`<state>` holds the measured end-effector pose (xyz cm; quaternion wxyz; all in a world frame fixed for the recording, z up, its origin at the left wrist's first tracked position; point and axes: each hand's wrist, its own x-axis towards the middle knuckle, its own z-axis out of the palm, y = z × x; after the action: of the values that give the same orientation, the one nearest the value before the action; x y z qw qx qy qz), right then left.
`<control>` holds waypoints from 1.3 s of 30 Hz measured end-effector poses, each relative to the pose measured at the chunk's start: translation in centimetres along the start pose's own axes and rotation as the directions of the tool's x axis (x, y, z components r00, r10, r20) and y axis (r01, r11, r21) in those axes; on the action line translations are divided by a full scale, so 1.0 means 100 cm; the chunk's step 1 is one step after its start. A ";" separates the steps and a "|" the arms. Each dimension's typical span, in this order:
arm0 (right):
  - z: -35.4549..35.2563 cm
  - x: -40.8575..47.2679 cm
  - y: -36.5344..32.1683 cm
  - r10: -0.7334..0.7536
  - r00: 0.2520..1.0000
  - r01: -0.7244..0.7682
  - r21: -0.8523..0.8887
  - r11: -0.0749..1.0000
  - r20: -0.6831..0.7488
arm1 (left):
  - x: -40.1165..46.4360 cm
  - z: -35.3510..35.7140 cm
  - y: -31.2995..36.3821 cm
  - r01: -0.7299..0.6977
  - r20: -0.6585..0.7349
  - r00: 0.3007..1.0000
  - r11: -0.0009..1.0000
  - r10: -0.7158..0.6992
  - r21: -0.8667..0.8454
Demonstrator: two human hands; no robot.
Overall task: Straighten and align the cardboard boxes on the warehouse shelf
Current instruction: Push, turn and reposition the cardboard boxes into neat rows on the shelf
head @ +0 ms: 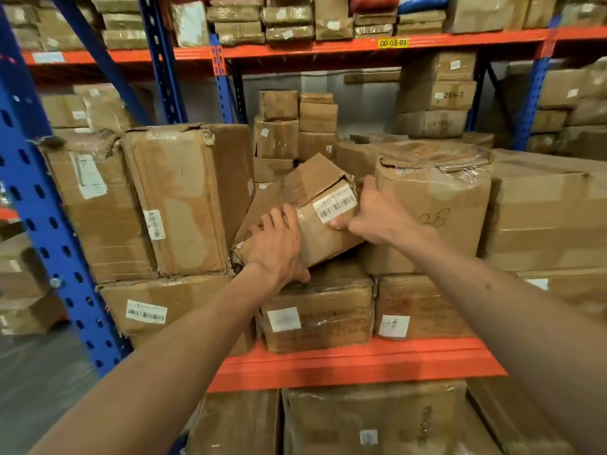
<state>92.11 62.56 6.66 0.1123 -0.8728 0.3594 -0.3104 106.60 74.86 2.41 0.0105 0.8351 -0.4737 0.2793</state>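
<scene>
A small cardboard box (323,205) with a barcode label lies tilted in a gap between taller boxes, resting on a wrapped box (320,310) on the shelf's orange beam (354,362). My left hand (279,247) grips its lower left corner. Its right end is held by my right hand (374,213), thumb on the front face near the label. A tall torn box (184,198) stands to the left and a plastic-wrapped box (437,205) marked with handwriting stands to the right.
A blue upright post (49,224) rises at the left. Smaller boxes (295,126) are stacked behind the gap. A large box (551,211) fills the right side. More boxes sit under the beam and on the upper shelf (328,47).
</scene>
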 end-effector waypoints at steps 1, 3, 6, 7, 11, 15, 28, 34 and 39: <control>-0.008 0.006 -0.006 -0.013 1.000 0.013 -0.024 1.000 0.015 | 0.001 -0.001 -0.004 -0.025 0.011 1.000 0.999 0.025 0.022; -0.012 0.011 -0.015 -0.045 0.996 0.055 -0.121 0.991 0.083 | -0.002 0.005 -0.007 -0.136 0.065 0.989 0.984 0.129 0.115; 0.001 0.012 -0.010 0.010 0.953 0.101 -0.348 0.932 0.302 | -0.010 0.026 -0.001 -0.296 0.122 0.953 0.933 0.276 0.205; 0.001 0.015 -0.007 0.030 0.942 0.100 -0.364 0.926 0.335 | -0.010 0.030 0.000 -0.296 0.105 0.954 0.935 0.281 0.197; -0.004 0.028 -0.004 0.040 0.935 0.094 -0.354 0.930 0.352 | 0.000 0.030 -0.006 -0.333 0.092 0.943 0.903 0.320 0.272; 0.009 0.032 -0.015 0.088 0.926 0.087 -0.433 0.897 0.368 | 0.006 0.039 -0.011 -0.377 0.096 0.926 0.889 0.365 0.261; -0.001 0.008 -0.019 0.110 0.906 0.151 -0.555 0.818 0.408 | -0.013 0.044 -0.008 -0.280 0.094 0.957 0.959 0.275 0.047; -0.017 0.023 -0.052 -0.119 0.936 0.294 -0.552 0.780 0.331 | -0.046 0.027 -0.034 -0.215 -0.162 0.974 0.866 0.158 -0.452; -0.021 0.052 -0.116 -0.341 0.917 0.398 -0.390 0.831 0.210 | -0.064 0.014 -0.065 0.079 -0.485 0.736 0.771 -0.472 -0.631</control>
<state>100.12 67.25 15.60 -0.1190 -0.9475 0.2343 -0.1825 109.91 83.08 -0.21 0.4586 0.7159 -0.3677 0.3767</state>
